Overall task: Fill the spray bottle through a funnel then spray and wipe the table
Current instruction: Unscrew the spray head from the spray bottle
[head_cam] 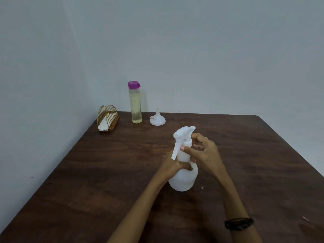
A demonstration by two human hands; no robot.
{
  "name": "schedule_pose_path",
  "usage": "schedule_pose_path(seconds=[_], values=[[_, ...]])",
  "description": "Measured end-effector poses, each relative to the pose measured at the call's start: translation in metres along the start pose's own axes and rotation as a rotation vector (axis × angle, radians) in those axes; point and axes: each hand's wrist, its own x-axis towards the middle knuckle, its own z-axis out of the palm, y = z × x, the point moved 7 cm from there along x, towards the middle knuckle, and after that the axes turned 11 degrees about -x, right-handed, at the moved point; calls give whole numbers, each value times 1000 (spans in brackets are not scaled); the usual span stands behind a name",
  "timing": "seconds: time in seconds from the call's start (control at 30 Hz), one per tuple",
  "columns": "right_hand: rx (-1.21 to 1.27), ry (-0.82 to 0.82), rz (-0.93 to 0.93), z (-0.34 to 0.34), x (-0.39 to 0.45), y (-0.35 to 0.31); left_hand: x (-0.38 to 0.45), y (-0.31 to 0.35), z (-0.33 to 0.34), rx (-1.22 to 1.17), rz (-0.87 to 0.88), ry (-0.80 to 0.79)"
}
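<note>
A white spray bottle stands upright on the dark wooden table, near its middle. My left hand is wrapped around the bottle's neck just above the round body. My right hand pinches the white trigger cap at the top, thumb and fingers around its collar. At the far edge a white funnel sits upside down, spout up. Left of it stands a tall clear bottle with a purple lid, filled with pale yellow liquid.
A gold wire napkin holder with white paper napkins sits at the table's far left corner. Grey walls close in behind and to the left. A black band is on my right wrist.
</note>
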Motion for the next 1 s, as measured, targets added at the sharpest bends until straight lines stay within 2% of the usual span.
schedule_pose_path(seconds=[0.1,0.27,0.67,1.0], values=[[45,-3,-18,-10,5,-13,-1,19,8,154,139,-78],[48,46,-57,-29,13,-37,-2,26,12,196,190,-135],[93,121,-68,-66,48,-95,5,18,11,227,176,-124],[186,138,-188,-91,62,-139,6,18,11,232,166,-134]])
